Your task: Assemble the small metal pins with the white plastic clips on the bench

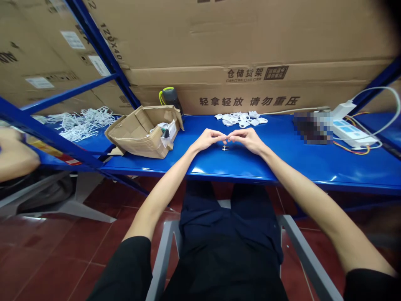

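My left hand (208,140) and my right hand (249,140) meet fingertip to fingertip just above the blue shelf top (194,165). Both have thumb and fingers pinched together. Whatever lies between the fingertips is too small or too hidden to name. Right below them, on the blue surface, is a small brass-and-white part with metal prongs (225,148). Beyond the hands lies a loose pile of white plastic pieces (240,119), some with ring-shaped openings.
An open cardboard box (138,140) with small parts stands at left, a dark cylindrical speaker (171,98) behind it. White wires (84,123) lie farther left, near another person's arm (19,156). At right are a white power strip (354,131), cables and a blurred-out object (313,127).
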The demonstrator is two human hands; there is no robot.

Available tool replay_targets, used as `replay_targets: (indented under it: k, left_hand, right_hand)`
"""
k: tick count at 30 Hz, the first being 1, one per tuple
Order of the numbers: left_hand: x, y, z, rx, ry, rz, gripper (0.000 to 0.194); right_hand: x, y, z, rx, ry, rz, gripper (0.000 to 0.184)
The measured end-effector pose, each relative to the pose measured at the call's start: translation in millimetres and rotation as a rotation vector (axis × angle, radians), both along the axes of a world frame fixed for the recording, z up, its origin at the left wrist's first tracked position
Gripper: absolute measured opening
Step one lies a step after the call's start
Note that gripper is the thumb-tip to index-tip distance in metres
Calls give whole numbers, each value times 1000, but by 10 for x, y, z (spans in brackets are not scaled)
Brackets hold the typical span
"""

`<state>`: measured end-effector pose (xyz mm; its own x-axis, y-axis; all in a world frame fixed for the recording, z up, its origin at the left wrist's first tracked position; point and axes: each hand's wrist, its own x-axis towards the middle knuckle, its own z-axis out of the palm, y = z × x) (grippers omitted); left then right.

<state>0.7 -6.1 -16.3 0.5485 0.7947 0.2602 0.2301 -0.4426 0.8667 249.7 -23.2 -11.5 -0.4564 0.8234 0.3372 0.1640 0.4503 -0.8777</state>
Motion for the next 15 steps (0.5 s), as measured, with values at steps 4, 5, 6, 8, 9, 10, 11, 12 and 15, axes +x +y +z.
replay_targets:
  k: [4,5,6,8,9,10,11,12,15]
  left_hand:
    - [16,-10,5,-23,6,-4,44]
    - [20,-12,6,-28,2,-4,43]
    - [23,-14,7,-33,-3,-3,43]
    - [26,-17,9,-47,-11,5,45]
    - [26,-16,8,-52,-17,11,46]
    - [25,-15,5,-54,-22,17,48]
    - [24,-11,0,-55,-28,19,48]
    - [24,-6,-9,-52,-35,21,49]
    - [30,18,-43,-44,-59,41,45]
  right_hand:
    - [14,20,-3,9,-27,-7,42]
    - [16,23,-5,1,-34,9,42]
    - [17,24,-7,-10,-40,23,42]
    - [17,23,-9,-25,-50,33,45]
    - [15,22,-8,-24,-46,23,46]
    - [12,22,-7,-17,-35,4,47]
    - [7,22,-8,-5,-18,-17,48]
    - [0,25,-9,10,5,-40,48]
    - [-24,50,-27,73,64,-109,47]
